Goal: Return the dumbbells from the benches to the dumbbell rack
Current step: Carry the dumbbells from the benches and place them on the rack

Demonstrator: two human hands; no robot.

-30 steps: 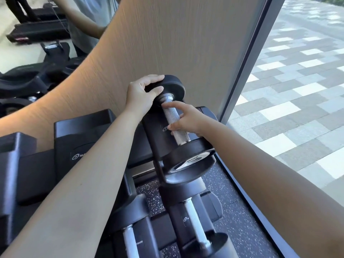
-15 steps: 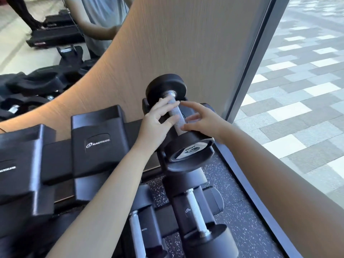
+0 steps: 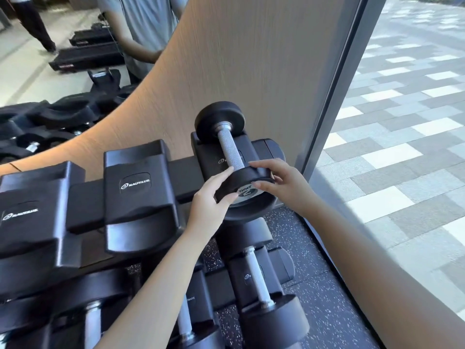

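Observation:
A small black dumbbell (image 3: pixel 230 151) with a knurled silver handle lies in the rightmost cradle on the top tier of the black dumbbell rack (image 3: pixel 137 187). Its far head leans near the wooden wall. My left hand (image 3: pixel 214 191) grips the near head from the left, thumb over the rim and fingers under it. My right hand (image 3: pixel 281 183) holds the same head from the right with curled fingers over its edge. Both forearms reach in from the bottom of the view.
Two empty cradles (image 3: pixel 32 210) sit left of the dumbbell on the top tier. Larger dumbbells (image 3: pixel 261 290) fill the lower tier. A wooden wall panel (image 3: pixel 251 71) stands behind, a window frame (image 3: pixel 334 96) on the right, a mirror (image 3: pixel 63 59) at upper left showing a person.
Both hands slid down from the handle and far head onto the near head of the dumbbell. The view pulled back and to the left, showing more of the rack.

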